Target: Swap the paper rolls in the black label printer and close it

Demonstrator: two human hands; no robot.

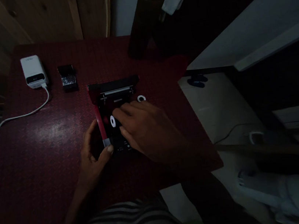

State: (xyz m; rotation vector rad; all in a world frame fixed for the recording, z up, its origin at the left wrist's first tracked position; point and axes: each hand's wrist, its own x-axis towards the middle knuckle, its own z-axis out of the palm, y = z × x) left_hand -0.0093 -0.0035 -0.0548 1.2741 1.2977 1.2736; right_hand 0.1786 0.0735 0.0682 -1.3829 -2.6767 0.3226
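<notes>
A small black and red device (112, 95) with its lid open lies in the middle of the dark red table (45, 141). My left hand (94, 153) grips its near left corner, thumb on a grey tab. My right hand (143, 127) lies over the device's open body, fingers curled beside a small white ring (112, 122) inside it. A second white ring (141, 98) sits on the table just right of the device.
A white power bank (33, 71) with a white cable (14, 118) is at the back left. A small black block (67, 78) lies beside it. A dark bottle with a green top (149, 12) stands at the back. White cloth (293, 188) lies low right.
</notes>
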